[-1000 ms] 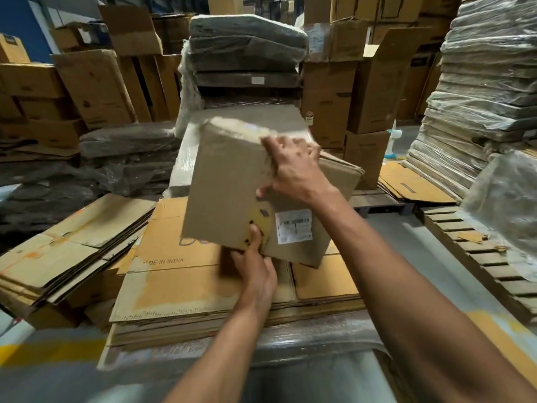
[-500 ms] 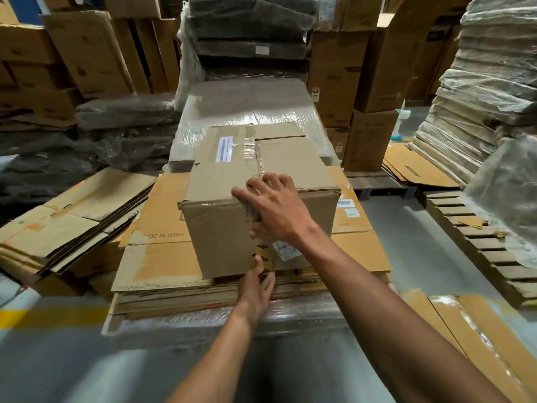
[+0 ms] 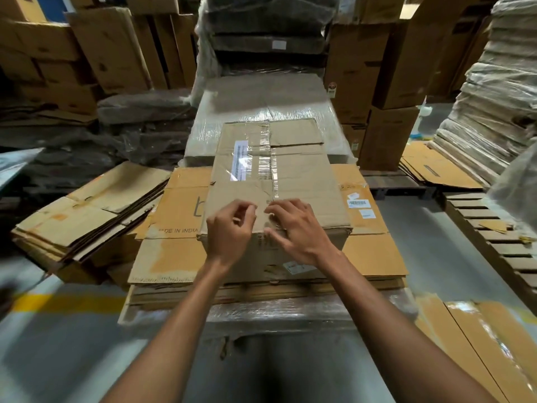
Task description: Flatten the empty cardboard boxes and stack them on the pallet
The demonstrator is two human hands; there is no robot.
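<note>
A brown cardboard box (image 3: 290, 175) stands upright on a stack of flattened cardboard (image 3: 374, 251), which lies on a plastic-wrapped load (image 3: 290, 312). Clear tape (image 3: 271, 164) runs along the seam of the box's closed top flaps. Both hands sit at the near top edge, on either side of that seam. My left hand (image 3: 229, 231) has curled fingers and pinches at the tape's near end. Just right of it, my right hand (image 3: 299, 228) rests with spread fingers on the top and front of the box.
Another pile of flattened boxes (image 3: 87, 216) leans at the left. A bare wooden pallet (image 3: 499, 237) lies at the right, with flat cardboard (image 3: 479, 344) on the floor before it. A wrapped stack (image 3: 261, 100) and upright boxes (image 3: 386, 135) stand behind.
The box was tilted in both hands, then set down upright on the flat stack. My left hand came up from its underside to the top edge, and my right hand shifted to the seam.
</note>
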